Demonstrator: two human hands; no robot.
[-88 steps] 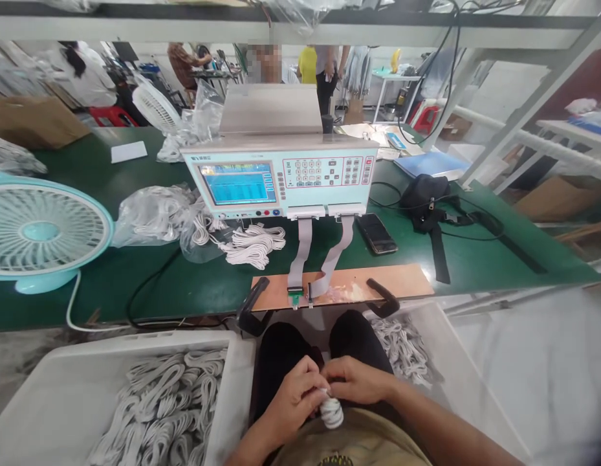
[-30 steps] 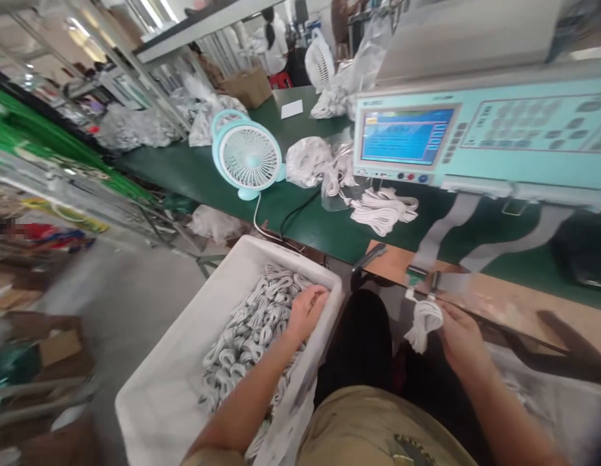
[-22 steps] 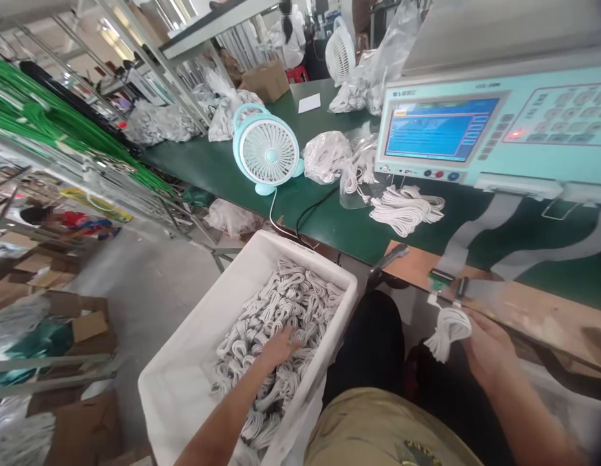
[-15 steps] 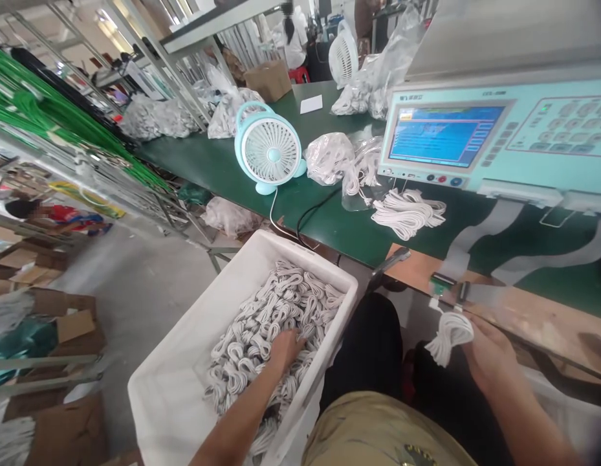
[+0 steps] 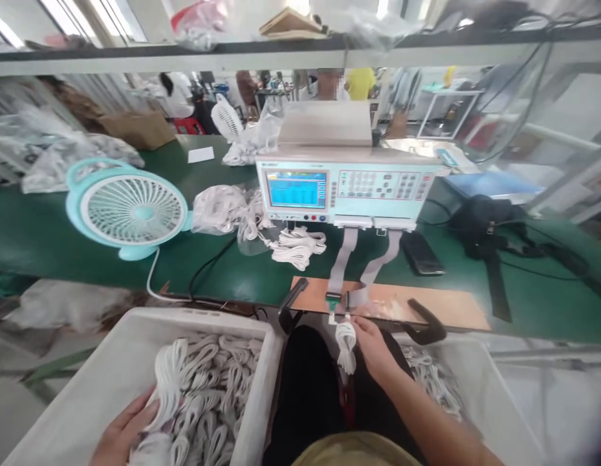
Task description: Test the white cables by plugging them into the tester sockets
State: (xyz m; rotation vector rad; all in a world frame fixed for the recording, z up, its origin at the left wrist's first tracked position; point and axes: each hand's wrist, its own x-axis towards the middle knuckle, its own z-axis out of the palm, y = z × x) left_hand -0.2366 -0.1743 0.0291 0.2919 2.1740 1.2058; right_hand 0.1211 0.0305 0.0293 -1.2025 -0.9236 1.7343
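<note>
My left hand (image 5: 123,432) is closed on a coiled white cable (image 5: 167,382), lifted just above the white bin (image 5: 110,362) at my lower left, which is full of such coils. My right hand (image 5: 372,346) grips another white cable bundle (image 5: 346,340) that hangs from the connectors at the front edge of a wooden board (image 5: 416,304). Two grey ribbon cables (image 5: 346,259) run from the board up to a pale blue test machine (image 5: 343,184) with a lit screen.
A light blue desk fan (image 5: 128,210) stands on the green bench (image 5: 48,239) at left. Bagged and loose white cables (image 5: 251,223) lie beside the machine. A phone (image 5: 419,254) and a black bag (image 5: 484,223) lie at right. A second bin (image 5: 479,388) sits at my right. People work far behind.
The view has swung from the left bin back to the bench. My left hand has risen out of the pile with a cable coil; my right hand stays on the bundle at the board.
</note>
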